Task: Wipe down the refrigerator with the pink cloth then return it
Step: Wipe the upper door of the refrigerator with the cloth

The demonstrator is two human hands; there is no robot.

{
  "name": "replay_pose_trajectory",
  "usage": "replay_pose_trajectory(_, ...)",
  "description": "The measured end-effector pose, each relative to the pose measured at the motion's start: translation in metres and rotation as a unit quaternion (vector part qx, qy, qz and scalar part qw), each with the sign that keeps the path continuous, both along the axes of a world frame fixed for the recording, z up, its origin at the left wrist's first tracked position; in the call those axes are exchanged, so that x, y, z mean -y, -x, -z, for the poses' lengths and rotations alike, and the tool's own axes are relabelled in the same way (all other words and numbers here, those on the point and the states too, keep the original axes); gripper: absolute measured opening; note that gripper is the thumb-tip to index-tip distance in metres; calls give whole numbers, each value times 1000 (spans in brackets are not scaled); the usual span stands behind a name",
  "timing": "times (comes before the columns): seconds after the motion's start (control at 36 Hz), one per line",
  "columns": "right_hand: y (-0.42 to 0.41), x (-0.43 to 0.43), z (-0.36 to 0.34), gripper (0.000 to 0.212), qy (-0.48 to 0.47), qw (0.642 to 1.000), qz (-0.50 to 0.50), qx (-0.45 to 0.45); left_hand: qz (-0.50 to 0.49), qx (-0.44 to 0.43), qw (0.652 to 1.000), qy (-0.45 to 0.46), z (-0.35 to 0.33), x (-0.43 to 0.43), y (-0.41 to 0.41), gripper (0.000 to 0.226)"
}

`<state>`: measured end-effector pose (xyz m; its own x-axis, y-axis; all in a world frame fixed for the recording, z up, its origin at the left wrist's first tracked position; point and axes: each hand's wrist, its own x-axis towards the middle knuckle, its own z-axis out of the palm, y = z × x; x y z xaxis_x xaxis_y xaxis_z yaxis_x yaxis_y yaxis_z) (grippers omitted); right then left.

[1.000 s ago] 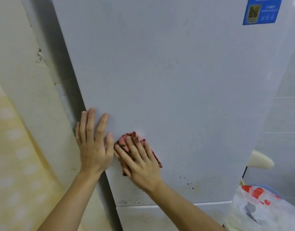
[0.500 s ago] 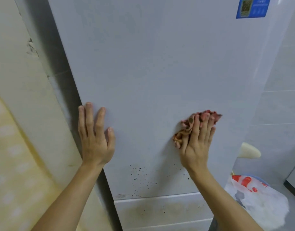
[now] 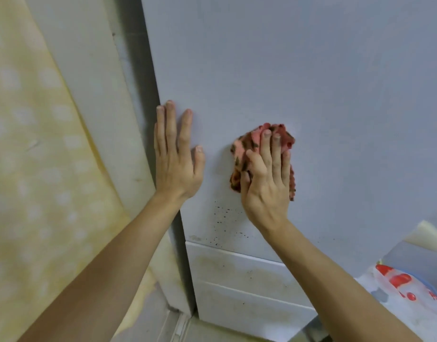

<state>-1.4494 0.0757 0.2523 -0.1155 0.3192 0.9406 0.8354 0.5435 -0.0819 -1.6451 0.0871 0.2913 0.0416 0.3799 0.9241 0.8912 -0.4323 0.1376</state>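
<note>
The pale grey refrigerator (image 3: 311,77) door fills most of the view, with dark specks near its lower edge. My right hand (image 3: 266,178) presses a crumpled pink cloth (image 3: 244,144) flat against the door, fingers straight and pointing up, thumb to the left. The cloth bulges out above and on both sides of the hand. My left hand (image 3: 176,154) lies flat on the door's left edge, fingers stretched upward, a short gap away from the cloth.
A white lower drawer front (image 3: 237,272) with yellowish stains sits below the door. A wall with yellow patterned covering (image 3: 39,169) stands at the left. A white plastic bag with red print (image 3: 404,292) lies at the lower right, a cream object (image 3: 427,235) above it.
My right hand swept the cloth from beside the left hand out to the right, then back left toward the middle. The left hand stayed planted on the door's edge. The view shifted right.
</note>
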Motion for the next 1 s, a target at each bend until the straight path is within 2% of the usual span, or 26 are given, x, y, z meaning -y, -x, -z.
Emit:
replay_pose_trajectory(0.14, 1, 2, -3, 25, 10, 1000, -16, -20, 13, -10, 1000, 8, -5, 0, 1, 63)
replay_pose_trajectory(0.28, 6, 2, 0, 27, 8, 1000, 7, -28, 51, -8, 999, 3, -3, -4, -2, 64)
replay_pose_trajectory(0.39, 17, 0, 9, 40, 1, 998, 28, -58, 66, 1, 997, -30, 4, -13, -2, 62)
replay_pose_trajectory(0.56, 39, -3, 24, 38, 3, 993, 47, -113, 79, 11, 993, -83, 16, -27, -4, 63)
replay_pose_trajectory(0.78, 43, -6, 56, 32, -33, 996, 45, -68, 142, -8, 985, -101, 60, -34, 18, 54)
replay_pose_trajectory(1.0, 42, -16, 63, 44, -102, 991, 68, -57, 58, 19, 983, -173, 114, -49, 57, 51)
